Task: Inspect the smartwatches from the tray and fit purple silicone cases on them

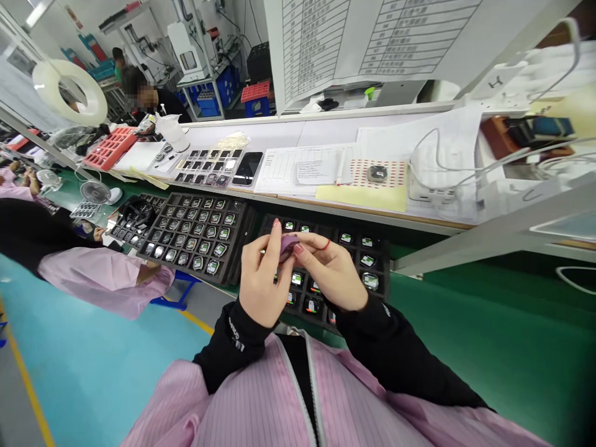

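Both my hands meet above a black tray of smartwatch cases with lit screens. Between my fingers is a small purple piece, partly covered, whose kind I cannot make out. My left hand pinches it from the left, index finger pointing up. From the right, my right hand closes on it with thumb and fingers. To the left stands a second black tray, holding rows of watch cases. A single watch case lies on the red-marked sheet on the shelf.
The white shelf holds a smartphone, a clear tray of small parts, papers, a white charging hub with cables and a brown box. A co-worker's pink sleeve is at left. A slanting white post stands at right.
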`<state>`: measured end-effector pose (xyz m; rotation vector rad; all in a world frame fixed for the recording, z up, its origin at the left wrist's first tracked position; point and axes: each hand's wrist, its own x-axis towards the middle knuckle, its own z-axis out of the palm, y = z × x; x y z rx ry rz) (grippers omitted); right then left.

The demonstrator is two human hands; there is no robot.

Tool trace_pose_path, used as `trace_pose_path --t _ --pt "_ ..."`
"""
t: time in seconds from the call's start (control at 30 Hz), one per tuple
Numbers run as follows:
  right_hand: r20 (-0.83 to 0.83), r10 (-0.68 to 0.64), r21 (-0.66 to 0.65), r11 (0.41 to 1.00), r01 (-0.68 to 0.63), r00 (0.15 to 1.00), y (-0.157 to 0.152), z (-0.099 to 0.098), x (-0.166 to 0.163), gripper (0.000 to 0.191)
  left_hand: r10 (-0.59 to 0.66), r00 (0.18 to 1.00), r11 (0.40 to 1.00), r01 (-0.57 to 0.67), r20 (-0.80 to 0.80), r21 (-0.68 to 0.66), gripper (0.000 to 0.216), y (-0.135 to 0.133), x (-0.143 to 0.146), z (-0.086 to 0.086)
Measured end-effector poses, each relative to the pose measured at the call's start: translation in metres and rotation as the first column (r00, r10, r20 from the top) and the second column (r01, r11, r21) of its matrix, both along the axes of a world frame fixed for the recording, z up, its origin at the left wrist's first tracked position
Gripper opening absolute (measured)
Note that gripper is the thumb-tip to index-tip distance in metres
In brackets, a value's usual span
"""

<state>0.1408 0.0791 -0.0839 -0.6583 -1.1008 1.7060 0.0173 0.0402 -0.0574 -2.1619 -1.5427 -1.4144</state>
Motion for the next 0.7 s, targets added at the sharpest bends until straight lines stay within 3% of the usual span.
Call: trace_pose_path --t 0.2,0.53,0.7 --pt "-0.157 0.141 -0.180 0.969 -0.168 0.978 0.006 -0.008 0.002 0.049 -0.135 0.990 0.985 0.139 0.041 -0.100 0.066 -0.005 -0.003 0.002" --pt "-0.276 0.199 -0.210 0.942 -0.261 0.940 0.008 0.001 -0.001 0.045 -0.110 0.993 0.988 0.114 0.053 -0.100 0.049 -0.004 -0.007 0.006" --pt "-0.233 0.256 -0.202 0.931 -0.304 0.938 0.008 -0.002 -0.003 0.044 -0.242 0.968 0.964 0.248 0.069 -0.098 0.053 0.001 -0.012 0.008"
